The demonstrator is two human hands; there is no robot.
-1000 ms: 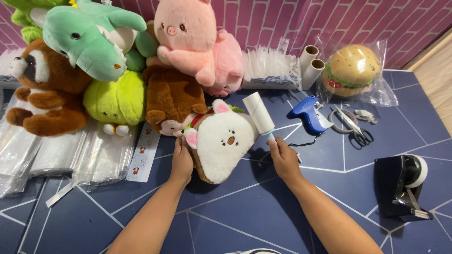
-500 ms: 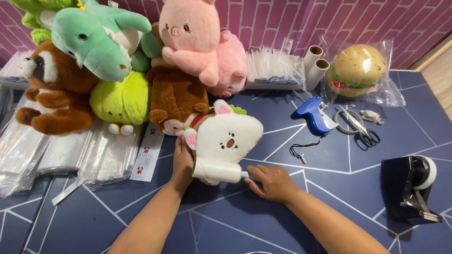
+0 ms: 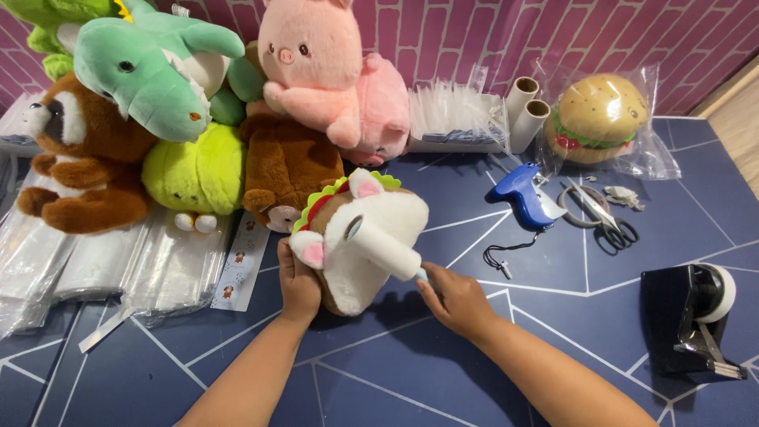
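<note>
While the left hand (image 3: 299,285) clasps the white plush toy (image 3: 356,245) on the blue surface (image 3: 443,372), the right hand (image 3: 452,299) grips a lint roller (image 3: 385,247) resting on it. Behind, a clear bag (image 3: 656,158) holds a burger plush (image 3: 599,117); a blue tagging gun (image 3: 523,194), scissors (image 3: 597,212) and a tape dispenser (image 3: 696,316) lie right.

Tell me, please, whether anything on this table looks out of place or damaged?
Nothing looks damaged or spilled. The left hand steadies a white plush toy while the right hand holds a lint roller against it. The scissors and blue tagging gun lie loose but tidy.
</note>
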